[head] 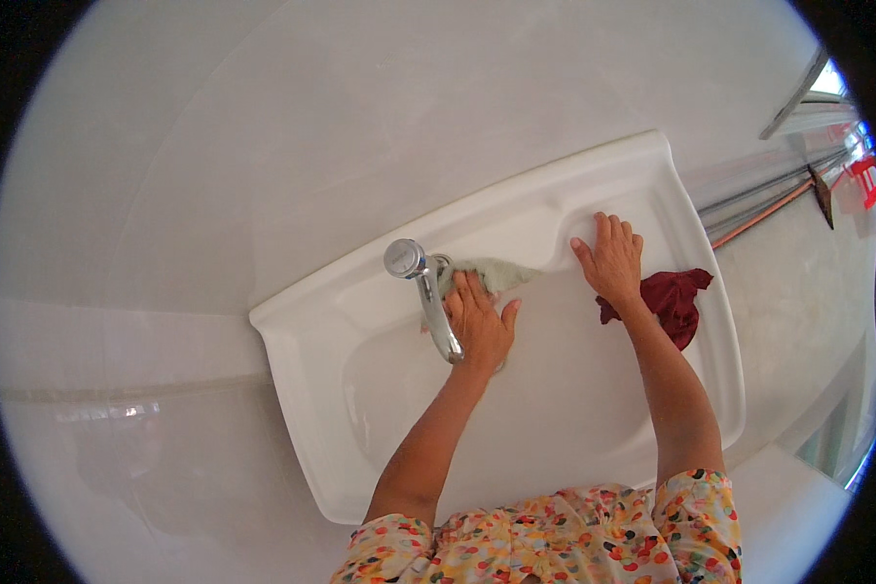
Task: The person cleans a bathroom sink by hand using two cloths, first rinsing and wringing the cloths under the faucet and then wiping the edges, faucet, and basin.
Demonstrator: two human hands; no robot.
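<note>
A white ceramic washbasin (pixel 525 409) lies before me. My left hand (pixel 477 317) presses a pale green cloth (pixel 507 274) against the basin beneath the faucet, and the fingers partly cover it. The chrome faucet (pixel 431 299), with its round knob, stands just left of that hand and overlaps it in the view. My right hand (pixel 613 255) rests on the basin's right part, fingers spread and nothing held. Beside its wrist a crumpled dark red cloth (pixel 675 303) lies on the right rim area; the forearm passes partly in front of it.
Pale smooth wall (pixel 379 117) rises right behind the basin. To the right, several long poles or handles (pixel 763 204) lean near the floor, one with a dark flat head (pixel 821 197). A red plastic object (pixel 865 182) stands at the far right.
</note>
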